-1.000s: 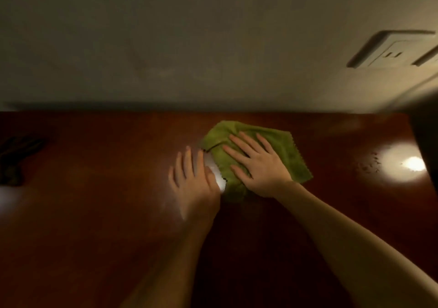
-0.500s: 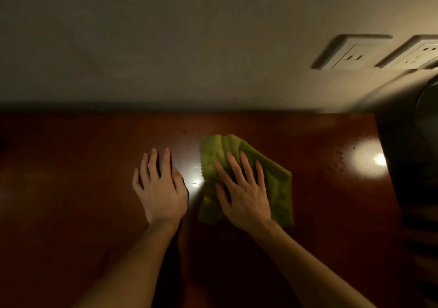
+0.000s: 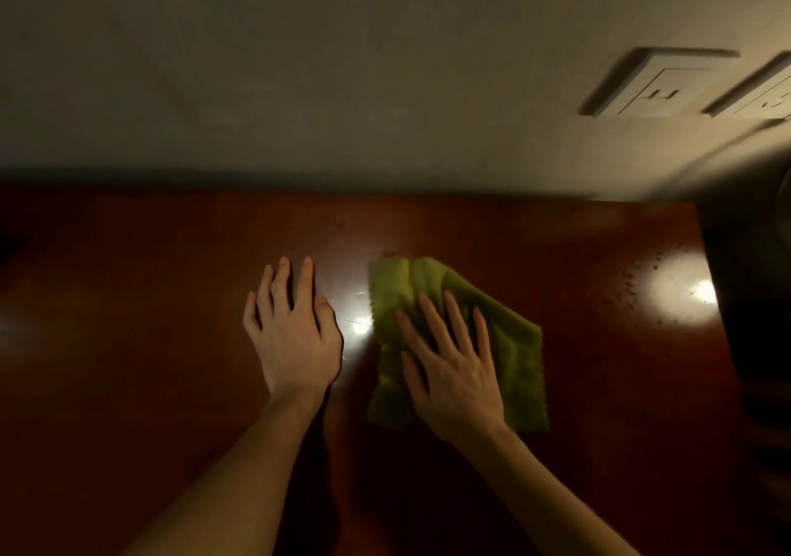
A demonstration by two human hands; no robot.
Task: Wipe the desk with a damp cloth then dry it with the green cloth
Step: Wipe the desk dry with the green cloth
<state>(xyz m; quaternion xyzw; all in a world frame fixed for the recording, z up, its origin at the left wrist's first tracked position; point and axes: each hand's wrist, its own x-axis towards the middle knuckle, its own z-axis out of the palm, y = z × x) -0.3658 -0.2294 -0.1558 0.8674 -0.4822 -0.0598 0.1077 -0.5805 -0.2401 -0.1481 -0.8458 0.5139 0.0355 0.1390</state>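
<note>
The green cloth (image 3: 509, 341) lies crumpled on the dark red-brown wooden desk (image 3: 141, 341), a little right of centre. My right hand (image 3: 449, 367) presses flat on the cloth with fingers straight and spread, covering its middle. My left hand (image 3: 293, 333) rests palm down on the bare desk just left of the cloth, fingers straight, holding nothing. A gap with a bright light reflection separates the two hands. No damp cloth is in view.
The desk meets a pale wall (image 3: 342, 84) at the back. Two wall sockets (image 3: 655, 84) sit at the upper right. A dark object (image 3: 753, 298) stands at the desk's right end. Small specks (image 3: 633, 277) show near a light reflection there.
My right hand has slid the green cloth toward me and the cloth has bunched narrower. My left hand moved left, away from the cloth. The view has shifted right.
</note>
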